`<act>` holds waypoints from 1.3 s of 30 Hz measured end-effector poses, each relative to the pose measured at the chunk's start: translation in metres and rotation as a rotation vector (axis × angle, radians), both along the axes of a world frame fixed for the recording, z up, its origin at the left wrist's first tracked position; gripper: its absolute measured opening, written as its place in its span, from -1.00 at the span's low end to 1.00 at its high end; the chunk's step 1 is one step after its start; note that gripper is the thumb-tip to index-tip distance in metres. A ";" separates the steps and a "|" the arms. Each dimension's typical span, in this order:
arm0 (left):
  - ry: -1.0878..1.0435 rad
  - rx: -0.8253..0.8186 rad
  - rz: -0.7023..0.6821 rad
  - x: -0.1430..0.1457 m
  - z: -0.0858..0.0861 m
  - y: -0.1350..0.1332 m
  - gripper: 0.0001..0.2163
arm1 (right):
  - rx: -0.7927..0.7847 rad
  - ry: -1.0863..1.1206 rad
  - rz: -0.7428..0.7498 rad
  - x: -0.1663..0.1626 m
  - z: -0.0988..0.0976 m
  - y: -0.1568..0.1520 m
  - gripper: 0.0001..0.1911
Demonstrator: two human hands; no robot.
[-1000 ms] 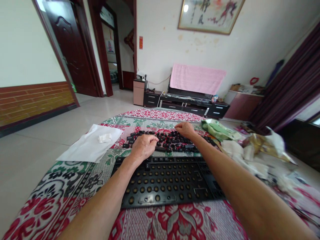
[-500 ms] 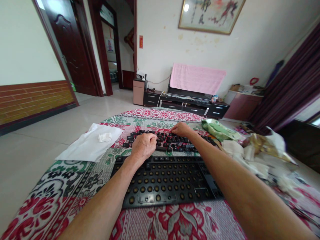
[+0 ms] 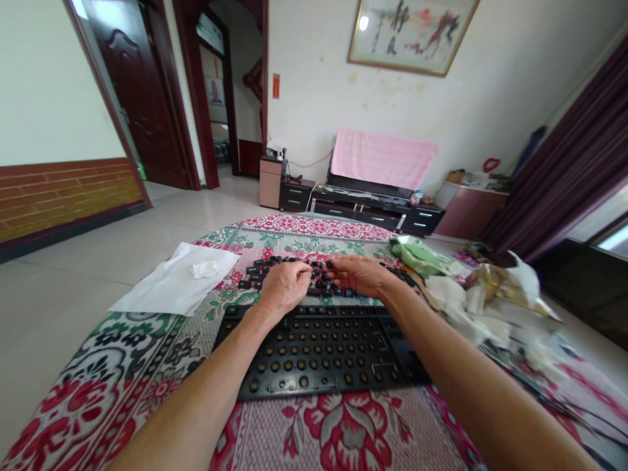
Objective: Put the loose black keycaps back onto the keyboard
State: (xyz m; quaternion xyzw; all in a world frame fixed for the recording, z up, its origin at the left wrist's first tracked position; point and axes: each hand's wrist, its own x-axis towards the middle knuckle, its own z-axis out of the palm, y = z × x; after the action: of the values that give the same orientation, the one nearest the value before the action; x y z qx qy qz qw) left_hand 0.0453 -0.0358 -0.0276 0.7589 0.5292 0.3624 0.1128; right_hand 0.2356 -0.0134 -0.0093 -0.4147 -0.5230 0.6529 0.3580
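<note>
A black keyboard (image 3: 324, 353) with its keycaps removed lies on a red, green and white floral cloth (image 3: 147, 366). Behind it is a heap of loose black keycaps (image 3: 260, 271). My left hand (image 3: 284, 288) rests curled at the keyboard's far edge, against the heap; what its fingers hold, if anything, is hidden. My right hand (image 3: 358, 275) reaches over the heap, and its thumb and forefinger pinch one black keycap (image 3: 330, 265).
A white paper sheet (image 3: 176, 288) with a crumpled tissue (image 3: 205, 269) lies to the left. Green packaging (image 3: 422, 255) and crumpled wrappers (image 3: 495, 294) crowd the right side. A dark TV stand (image 3: 373, 206) under a pink towel stands against the far wall.
My right hand has drawn back and leftward from the far side of the heap, now pinching a keycap. My left hand has stayed in place. The view has shifted slightly.
</note>
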 end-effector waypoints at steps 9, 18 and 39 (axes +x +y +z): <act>-0.017 0.004 -0.115 0.016 0.015 -0.016 -0.76 | -0.107 0.235 0.034 0.001 -0.006 -0.033 -0.84; -0.103 -0.158 -0.204 0.033 0.023 -0.017 -0.75 | -0.100 0.333 -0.010 0.011 -0.010 -0.046 -0.89; -0.112 -0.217 -0.308 0.029 0.021 -0.015 -0.77 | -0.148 0.116 -0.079 0.008 -0.006 -0.049 -0.85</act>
State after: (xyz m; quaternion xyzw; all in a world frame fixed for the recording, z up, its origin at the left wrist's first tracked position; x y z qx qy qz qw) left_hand 0.0741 -0.0510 -0.0067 0.7930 0.4357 0.3232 0.2772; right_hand 0.2436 -0.0623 -0.0150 -0.4220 -0.4349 0.6980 0.3815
